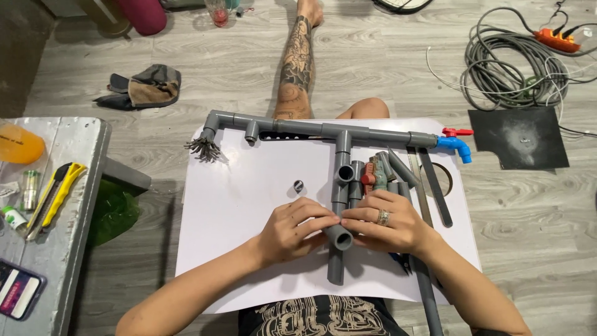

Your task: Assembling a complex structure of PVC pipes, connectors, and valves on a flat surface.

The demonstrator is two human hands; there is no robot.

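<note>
Both hands meet on a grey plastic tee fitting point(339, 237) on a vertical grey pipe point(336, 267) over a white board point(236, 205). My left hand point(291, 229) grips the fitting from the left, my right hand point(387, 223), with a ring, from the right. The pipe runs up to a long horizontal grey pipe assembly point(311, 129) with elbows, a rosette of small parts point(203, 149) at its left end and a blue tap with a red handle point(455, 144) at its right end.
Loose grey fittings and a red-grey piece point(373, 174) lie above my right hand, a small ring point(298, 185) to the left. A yellow utility knife point(57, 193) lies on a grey bench at left. Cable coil point(510, 68), dark mat point(519, 138), a tattooed leg point(297, 62).
</note>
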